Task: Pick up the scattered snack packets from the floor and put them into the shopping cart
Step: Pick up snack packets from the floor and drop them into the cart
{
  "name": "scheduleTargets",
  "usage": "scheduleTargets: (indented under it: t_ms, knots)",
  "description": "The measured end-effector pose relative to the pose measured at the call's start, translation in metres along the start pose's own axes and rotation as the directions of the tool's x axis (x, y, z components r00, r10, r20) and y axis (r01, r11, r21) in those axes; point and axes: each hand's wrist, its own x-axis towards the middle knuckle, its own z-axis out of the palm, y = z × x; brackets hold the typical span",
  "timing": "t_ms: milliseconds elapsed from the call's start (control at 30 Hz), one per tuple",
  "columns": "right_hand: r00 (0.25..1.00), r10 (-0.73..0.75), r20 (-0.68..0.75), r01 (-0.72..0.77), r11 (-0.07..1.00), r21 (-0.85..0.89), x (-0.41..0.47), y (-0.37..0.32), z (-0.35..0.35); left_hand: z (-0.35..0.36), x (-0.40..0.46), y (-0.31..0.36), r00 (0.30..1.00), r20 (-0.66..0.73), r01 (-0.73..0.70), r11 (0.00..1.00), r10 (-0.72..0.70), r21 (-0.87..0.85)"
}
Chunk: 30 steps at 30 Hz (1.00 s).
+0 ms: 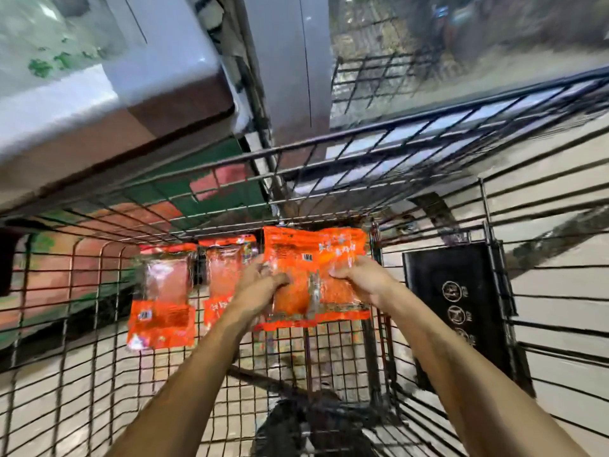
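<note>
Two hands [316,282] gripping orange packet [313,275], shopping cart [99,324] holding two more

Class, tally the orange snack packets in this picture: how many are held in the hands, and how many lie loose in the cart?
Orange plastic snack packets held by both hands, left hand and right hand: 1
Orange plastic snack packets loose in the wire cart: 2
Total: 3

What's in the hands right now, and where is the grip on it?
Both hands hold one orange snack packet over the cart basket. The left hand pinches its left edge, the right hand its right edge, both about midway down.
</note>
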Motion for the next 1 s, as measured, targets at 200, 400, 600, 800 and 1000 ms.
scheduleTargets:
  t_ms: [200,400,600,800,1000]
  knots:
    - [0.997,-0.055,-0.056,0.055,0.998,-0.002,0.004,-0.001,0.000,0.001,0.008,-0.003,0.996,-0.082,-0.022,1.000,0.024,0.019]
    - [0.949,-0.118,-0.293,0.102,0.992,-0.069,-0.030,-0.017,-0.001,-0.011,-0.020,0.022,0.973,-0.211,-0.070,0.991,0.093,0.113]
    - [0.948,-0.162,-0.275,0.137,0.985,-0.108,-0.105,-0.061,0.013,-0.034,-0.084,0.090,0.978,-0.057,-0.165,0.908,0.202,0.385]
    - [0.926,-0.354,-0.128,0.293,0.891,-0.347,-0.238,-0.135,0.045,-0.064,-0.220,0.204,0.915,0.077,-0.306,0.556,0.397,0.773]
    - [0.710,-0.697,0.102,0.565,0.478,-0.672,-0.425,-0.228,0.109,-0.105,-0.402,0.293,0.772,-0.087,-0.224,0.397,0.630,0.890]
